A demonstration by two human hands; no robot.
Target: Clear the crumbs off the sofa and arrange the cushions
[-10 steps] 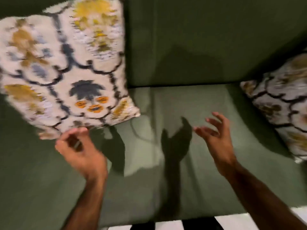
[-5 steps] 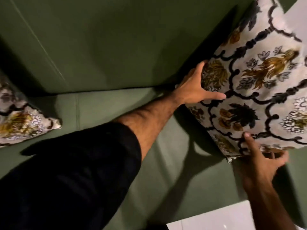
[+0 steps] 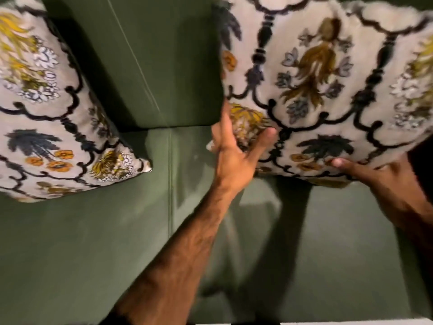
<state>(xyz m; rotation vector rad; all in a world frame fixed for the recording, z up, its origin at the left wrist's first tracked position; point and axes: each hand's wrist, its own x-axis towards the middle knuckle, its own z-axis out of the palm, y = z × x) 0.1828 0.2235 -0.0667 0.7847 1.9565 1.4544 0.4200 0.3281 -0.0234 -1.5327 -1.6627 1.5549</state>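
Note:
A cream cushion with black scrollwork and yellow flowers [image 3: 328, 85] is held up against the green sofa back at the upper right. My left hand [image 3: 234, 151] grips its lower left corner, thumb across the front. My right hand [image 3: 384, 184] holds its bottom edge from underneath. A second cushion of the same pattern [image 3: 46, 118] leans at the left against the sofa back, its corner resting on the seat. The green sofa seat [image 3: 117, 242] shows no crumbs that I can make out.
The sofa back [image 3: 152, 62] rises behind both cushions, with a seam down the seat between them. A white strip [image 3: 351, 322] runs along the bottom right edge of the view.
The view swung and moved closer. The right cushion has come up and toward the middle, with both hands still on it. The left cushion now fills more of the left side.

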